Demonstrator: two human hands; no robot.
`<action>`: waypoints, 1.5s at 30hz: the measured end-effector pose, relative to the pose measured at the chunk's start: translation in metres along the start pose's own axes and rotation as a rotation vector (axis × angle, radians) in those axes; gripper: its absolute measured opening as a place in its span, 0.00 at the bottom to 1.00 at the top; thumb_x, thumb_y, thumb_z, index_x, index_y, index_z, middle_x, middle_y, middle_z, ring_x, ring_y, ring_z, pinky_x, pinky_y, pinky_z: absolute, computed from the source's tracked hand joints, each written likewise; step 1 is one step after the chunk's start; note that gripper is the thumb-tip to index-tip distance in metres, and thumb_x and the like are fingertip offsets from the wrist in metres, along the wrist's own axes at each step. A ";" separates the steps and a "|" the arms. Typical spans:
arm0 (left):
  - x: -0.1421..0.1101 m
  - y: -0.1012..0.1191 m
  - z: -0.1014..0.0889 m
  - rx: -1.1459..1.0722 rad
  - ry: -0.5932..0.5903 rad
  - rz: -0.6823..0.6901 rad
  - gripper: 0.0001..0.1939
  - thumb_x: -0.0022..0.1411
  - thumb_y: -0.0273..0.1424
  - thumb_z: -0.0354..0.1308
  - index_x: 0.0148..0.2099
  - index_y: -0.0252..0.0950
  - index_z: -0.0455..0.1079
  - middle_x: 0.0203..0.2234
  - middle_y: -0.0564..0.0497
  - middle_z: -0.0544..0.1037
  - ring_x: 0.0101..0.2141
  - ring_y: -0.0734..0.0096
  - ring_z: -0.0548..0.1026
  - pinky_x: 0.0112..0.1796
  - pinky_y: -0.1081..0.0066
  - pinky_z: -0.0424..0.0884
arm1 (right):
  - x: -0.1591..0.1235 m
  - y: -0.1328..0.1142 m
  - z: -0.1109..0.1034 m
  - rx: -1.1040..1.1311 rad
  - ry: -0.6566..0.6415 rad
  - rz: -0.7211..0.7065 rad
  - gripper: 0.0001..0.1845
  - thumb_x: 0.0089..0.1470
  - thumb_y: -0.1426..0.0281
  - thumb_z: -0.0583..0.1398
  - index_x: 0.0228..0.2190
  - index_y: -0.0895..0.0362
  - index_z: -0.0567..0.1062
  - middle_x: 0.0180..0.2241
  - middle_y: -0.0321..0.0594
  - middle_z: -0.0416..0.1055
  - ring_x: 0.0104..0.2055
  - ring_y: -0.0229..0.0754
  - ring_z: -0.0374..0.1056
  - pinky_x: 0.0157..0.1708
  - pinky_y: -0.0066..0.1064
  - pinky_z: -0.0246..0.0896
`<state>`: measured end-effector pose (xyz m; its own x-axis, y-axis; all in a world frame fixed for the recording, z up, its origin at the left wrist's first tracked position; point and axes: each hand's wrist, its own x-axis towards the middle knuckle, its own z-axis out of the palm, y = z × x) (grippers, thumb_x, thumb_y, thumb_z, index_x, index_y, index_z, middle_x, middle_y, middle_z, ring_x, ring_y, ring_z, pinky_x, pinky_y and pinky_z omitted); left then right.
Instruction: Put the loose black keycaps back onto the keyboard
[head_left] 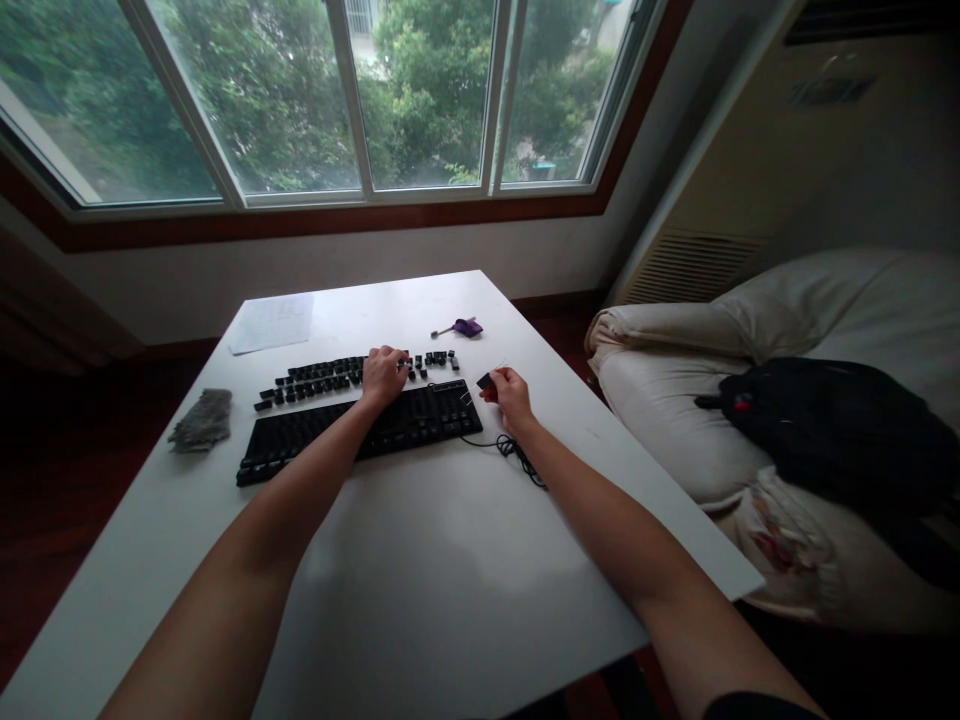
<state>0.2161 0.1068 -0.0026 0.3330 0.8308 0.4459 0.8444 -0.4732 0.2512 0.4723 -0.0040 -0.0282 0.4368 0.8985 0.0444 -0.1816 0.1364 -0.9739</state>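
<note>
A black keyboard [420,415] lies across the white table, many of its keycaps off at the top. Behind it, loose black keycaps [322,375] stand in rows. My left hand [385,376] is over the right part of these rows, its fingers curled down among the keycaps; what the fingertips pinch, if anything, is hidden. Just past the keyboard's right end, my right hand [511,397] is closed on a small black keycap puller [484,382] with thin wire ends. The keyboard's cable [517,452] lies coiled below the right wrist.
A purple-handled brush [466,327] lies toward the table's far edge. At the far left is a sheet of paper [274,323], with a grey cloth [202,420] nearer. A sofa [652,400] bearing a black bag [840,430] stands right of the table [420,580].
</note>
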 end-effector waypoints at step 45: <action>0.015 0.011 0.018 -0.021 -0.132 0.139 0.18 0.61 0.24 0.52 0.48 0.43 0.79 0.45 0.45 0.79 0.52 0.50 0.64 0.51 0.52 0.63 | -0.005 -0.007 0.005 -0.026 -0.017 0.026 0.10 0.52 0.62 0.61 0.29 0.56 0.68 0.23 0.35 0.74 0.20 0.34 0.69 0.18 0.23 0.61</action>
<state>0.2381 0.1186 -0.0085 0.4991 0.7876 0.3613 0.7780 -0.5909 0.2136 0.4670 -0.0069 -0.0207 0.4171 0.9086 0.0230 -0.1698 0.1027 -0.9801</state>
